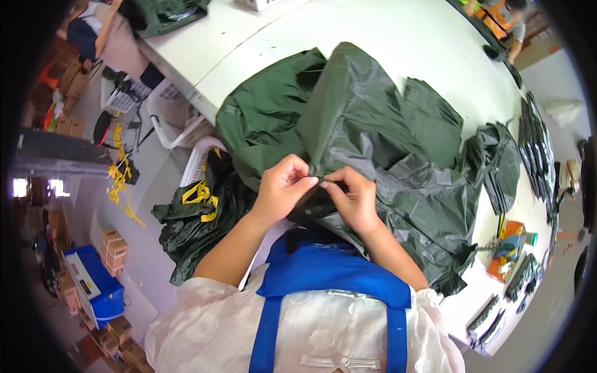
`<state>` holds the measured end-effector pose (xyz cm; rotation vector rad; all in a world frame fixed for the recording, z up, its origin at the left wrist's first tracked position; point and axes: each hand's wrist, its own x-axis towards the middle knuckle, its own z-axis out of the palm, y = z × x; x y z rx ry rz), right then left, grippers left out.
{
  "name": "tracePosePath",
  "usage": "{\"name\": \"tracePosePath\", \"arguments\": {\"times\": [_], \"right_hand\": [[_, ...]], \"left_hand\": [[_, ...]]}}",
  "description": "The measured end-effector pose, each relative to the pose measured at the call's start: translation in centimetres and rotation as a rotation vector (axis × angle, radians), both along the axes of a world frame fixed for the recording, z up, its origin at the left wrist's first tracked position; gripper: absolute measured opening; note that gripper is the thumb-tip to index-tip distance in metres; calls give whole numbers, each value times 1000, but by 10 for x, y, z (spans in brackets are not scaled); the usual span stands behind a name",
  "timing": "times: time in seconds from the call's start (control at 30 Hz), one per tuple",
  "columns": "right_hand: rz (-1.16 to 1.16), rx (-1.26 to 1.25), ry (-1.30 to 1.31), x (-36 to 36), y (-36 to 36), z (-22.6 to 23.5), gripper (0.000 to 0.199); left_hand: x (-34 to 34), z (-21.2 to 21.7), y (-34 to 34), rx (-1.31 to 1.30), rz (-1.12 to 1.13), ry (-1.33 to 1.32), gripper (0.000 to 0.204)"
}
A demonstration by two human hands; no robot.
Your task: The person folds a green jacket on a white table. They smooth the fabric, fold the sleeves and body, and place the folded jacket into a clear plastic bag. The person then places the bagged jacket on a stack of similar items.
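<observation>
A large dark green coated-fabric piece [354, 118] lies crumpled over the white table in front of me, its grey-sheened inner side partly turned up. At its near edge my left hand [285, 188] pinches the fabric between thumb and fingers. My right hand [352, 198] pinches the same edge just beside it, the two thumb tips almost touching. Whatever small detail sits between the fingertips is too small to make out. Left of my left forearm, more dark green fabric with yellow straps [202, 200] hangs over a white plastic basket [198, 160].
The white table [280, 31] stretches away and to the right. Folded dark packs [536, 149] line its right side, near an orange box [505, 248]. White baskets [177, 118], yellow strapping [118, 168], cartons [114, 250] and a blue bin [93, 286] stand left. Other people work at the far corners.
</observation>
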<state>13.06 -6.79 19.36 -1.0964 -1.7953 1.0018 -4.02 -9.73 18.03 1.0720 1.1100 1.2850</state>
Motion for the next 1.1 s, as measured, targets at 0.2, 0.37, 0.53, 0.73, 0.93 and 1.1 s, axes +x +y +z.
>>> {"name": "tracePosePath", "arguments": {"times": [0.2, 0.37, 0.53, 0.73, 0.93, 1.1], "right_hand": [[146, -75, -42, 23, 4, -15, 14], [-148, -56, -93, 153, 65, -35, 51], [-1076, -61, -583, 437, 139, -137, 57], [-1116, -360, -636, 543, 146, -199, 77], [-799, -355, -494, 512, 134, -147, 35], [-880, -353, -342, 505, 114, -127, 38]], "left_hand": [[5, -20, -1, -206, -100, -55, 14], [-24, -46, 29, -563, -24, -403, 45], [-15, -41, 114, -470, 195, -433, 58], [-47, -17, 66, -23, 78, 763, 46], [-153, -65, 0, -824, -207, 1133, 40], [-116, -66, 186, -236, 310, 394, 34]]}}
